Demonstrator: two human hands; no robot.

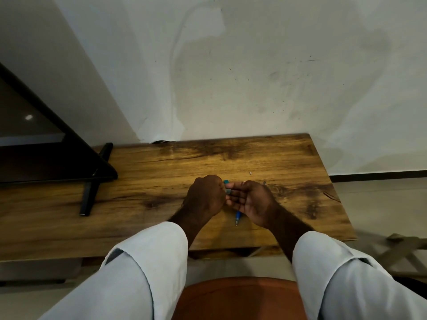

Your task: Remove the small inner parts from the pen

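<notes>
1. In the head view, we have both hands meeting over the middle of the wooden table [254,158], forearms coming out of pale rolled sleeves [147,262].

2. Our left hand [204,196] is curled into a fist, knuckles up, and pinches a small teal and grey piece [227,186] at its fingertips (it looks like a pen cap or end part, though it is too small to tell for certain). The tight curl seems meant to steady so small a piece.

3. Our right hand [250,199] lies palm up, fingers loosely bent towards the left, their tips touching the same piece. We judge it cups and helps pinch it, but how firmly it grips we cannot tell.

4. A blue pen [237,217] lies on the table just below the hands, partly hidden under the right palm, tip pointing towards us, kept close at hand.

5. A tiny pale bit [250,173] rests on the wood just beyond the hands.

6. To the left a dark screen [34,135] stands on black feet [89,199] on the table.
</notes>
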